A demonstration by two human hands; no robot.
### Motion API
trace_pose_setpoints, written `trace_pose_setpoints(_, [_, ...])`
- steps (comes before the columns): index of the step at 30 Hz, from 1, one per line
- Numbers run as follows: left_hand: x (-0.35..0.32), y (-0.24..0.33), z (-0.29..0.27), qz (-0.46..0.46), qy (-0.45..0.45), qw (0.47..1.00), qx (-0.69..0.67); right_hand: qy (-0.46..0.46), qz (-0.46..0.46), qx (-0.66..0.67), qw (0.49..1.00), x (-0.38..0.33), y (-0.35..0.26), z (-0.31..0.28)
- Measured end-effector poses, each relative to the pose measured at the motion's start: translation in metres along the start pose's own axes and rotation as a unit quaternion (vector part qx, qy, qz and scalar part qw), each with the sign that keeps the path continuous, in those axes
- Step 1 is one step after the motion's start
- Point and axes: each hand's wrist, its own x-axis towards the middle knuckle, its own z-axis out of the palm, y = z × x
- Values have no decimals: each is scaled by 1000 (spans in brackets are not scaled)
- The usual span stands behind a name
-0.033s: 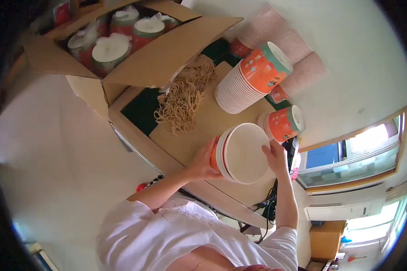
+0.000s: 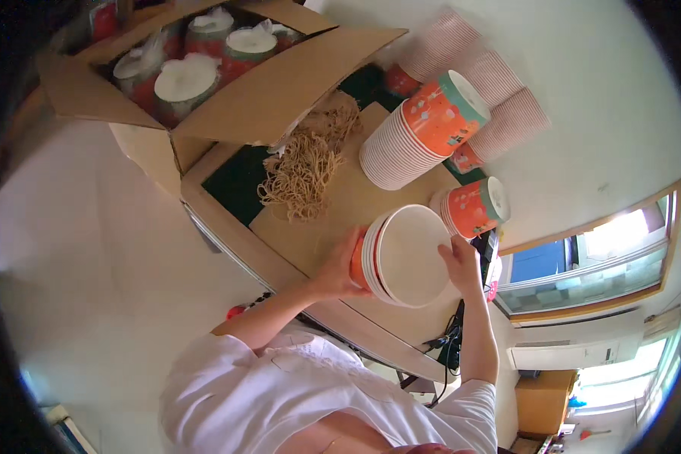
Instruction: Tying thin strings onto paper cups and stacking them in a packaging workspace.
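Several nested paper tubs [image 2: 415, 257], orange outside and white inside, are held tilted over the table with their open mouth facing me. My left hand [image 2: 339, 268] wraps round the orange side of this short stack. On its right, my right hand [image 2: 460, 263] pinches the rim, thumb toward the inside. Just beyond is a small upside-down stack of the same orange and green tubs [image 2: 473, 208]. A taller upside-down stack [image 2: 424, 132] stands farther back. Left of it lies a heap of tan rubber bands [image 2: 303, 174].
An open cardboard box [image 2: 257, 106] at the far left holds several plastic-wrapped tub stacks [image 2: 185, 83]. More tall stacks [image 2: 499, 113] lean by the wall. Black cables [image 2: 450, 337] lie at the table's right edge, near my right forearm. The table's front edge [image 2: 242, 261] runs before me.
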Motion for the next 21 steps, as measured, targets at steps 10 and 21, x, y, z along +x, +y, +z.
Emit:
trace_pose_setpoints(10, [4,31,-1,51,36,988,138,77,-3,153,985,-7,15,-1])
trace_pose_setpoints(21, [6,25,-5,-5,-45,989,143,69,36,255,964,-17,28,-16])
